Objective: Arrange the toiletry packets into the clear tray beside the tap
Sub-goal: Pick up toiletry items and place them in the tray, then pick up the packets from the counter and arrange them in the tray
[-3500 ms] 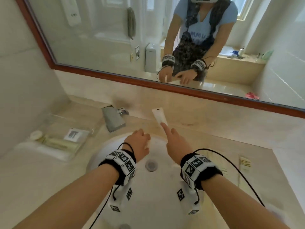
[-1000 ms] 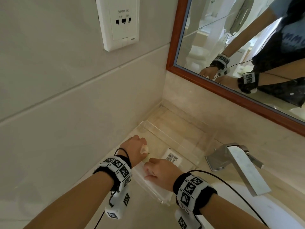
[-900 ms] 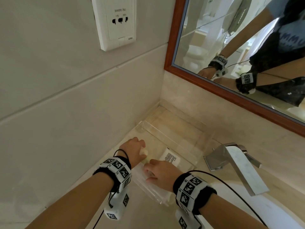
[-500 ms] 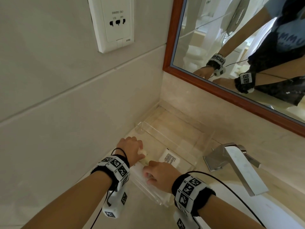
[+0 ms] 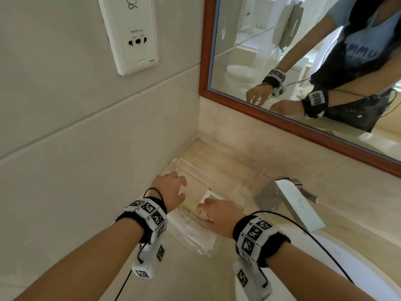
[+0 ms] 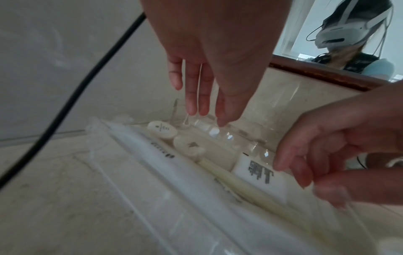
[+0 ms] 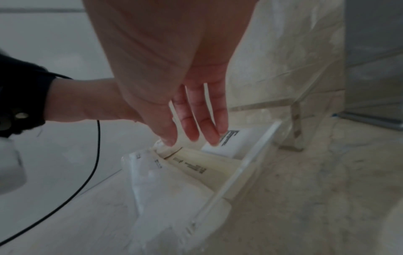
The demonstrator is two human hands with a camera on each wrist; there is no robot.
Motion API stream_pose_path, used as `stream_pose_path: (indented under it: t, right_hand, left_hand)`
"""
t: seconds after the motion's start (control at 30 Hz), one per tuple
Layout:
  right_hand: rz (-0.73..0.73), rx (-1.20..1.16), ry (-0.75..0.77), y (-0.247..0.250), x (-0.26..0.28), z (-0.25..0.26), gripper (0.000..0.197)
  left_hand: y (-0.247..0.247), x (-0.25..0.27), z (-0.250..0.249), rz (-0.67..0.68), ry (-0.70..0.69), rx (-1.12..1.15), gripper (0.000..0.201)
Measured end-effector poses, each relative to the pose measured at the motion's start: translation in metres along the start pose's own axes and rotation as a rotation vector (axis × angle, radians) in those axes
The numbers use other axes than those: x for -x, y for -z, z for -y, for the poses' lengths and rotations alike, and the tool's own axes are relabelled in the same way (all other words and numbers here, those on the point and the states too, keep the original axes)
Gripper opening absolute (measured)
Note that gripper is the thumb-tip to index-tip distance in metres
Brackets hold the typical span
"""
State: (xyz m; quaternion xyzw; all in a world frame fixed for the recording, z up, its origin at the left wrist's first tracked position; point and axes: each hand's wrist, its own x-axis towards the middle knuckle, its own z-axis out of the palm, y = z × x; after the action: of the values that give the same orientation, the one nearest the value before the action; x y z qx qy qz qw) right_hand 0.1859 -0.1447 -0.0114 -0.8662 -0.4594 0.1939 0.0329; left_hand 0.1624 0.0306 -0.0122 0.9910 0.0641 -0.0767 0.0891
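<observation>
While our right hand (image 5: 217, 211) covers the middle of the clear tray (image 5: 219, 177), we lose sight from the head view of much of what lies inside. The wrist views are soft and blurred, so the print on the packets cannot be read.

Our left hand (image 6: 209, 69) hangs over the tray's far-left end with fingers straight and relaxed, gripping nothing. The right hand's fingers (image 7: 196, 124) reach down, lightly bent, their tips at the cream tube (image 7: 202, 165) and the white packet (image 6: 259, 174); whether they press or merely touch, we cannot tell, and nothing is pinched.

Inside the tray we see that cream tube lying lengthwise, the white packet with dark lettering just beside it toward the tap-side wall, two small pale round pieces (image 6: 162, 129) at the far end, and a long bagged packet (image 6: 152, 155) along the wall-side edge, its crinkled end cut off from view at the near end.

We have the tray on a beige marble counter (image 5: 195, 279), tucked into the corner between the tiled wall and the steel tap (image 5: 290, 200). Above it we see a wood-framed mirror (image 5: 282, 120) and a white wall socket (image 5: 132, 33).
</observation>
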Motion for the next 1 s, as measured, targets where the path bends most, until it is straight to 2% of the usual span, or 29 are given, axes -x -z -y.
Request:
stream_pose_path:
  t: [0.1,0.3,0.6,0.8,1.0]
  right_hand:
    - [0.008,-0.010,-0.026,0.007,0.021,-0.004,0.030]
    - [-0.079,0.003,-0.075,0.019,0.087,-0.017,0.031]
    - [-0.196,0.020,-0.282,0.010,0.231,-0.063,0.029]
    - [-0.202,-0.055,-0.535,-0.021,0.347,-0.104,0.029]
    - [-0.192,-0.127,-0.776,-0.069,0.445,-0.132,0.030]
  left_hand:
    - [0.009,0.012,-0.019,-0.027,-0.013,0.002,0.033]
    - [0.025,0.041,-0.077,-0.106,-0.106,0.051,0.030]
    - [0.024,0.072,-0.216,-0.127,-0.292,0.085,0.029]
    - [0.006,0.088,-0.311,-0.109,-0.470,0.116,0.027]
    - [-0.031,0.102,-0.421,-0.005,-0.674,0.103,0.028]
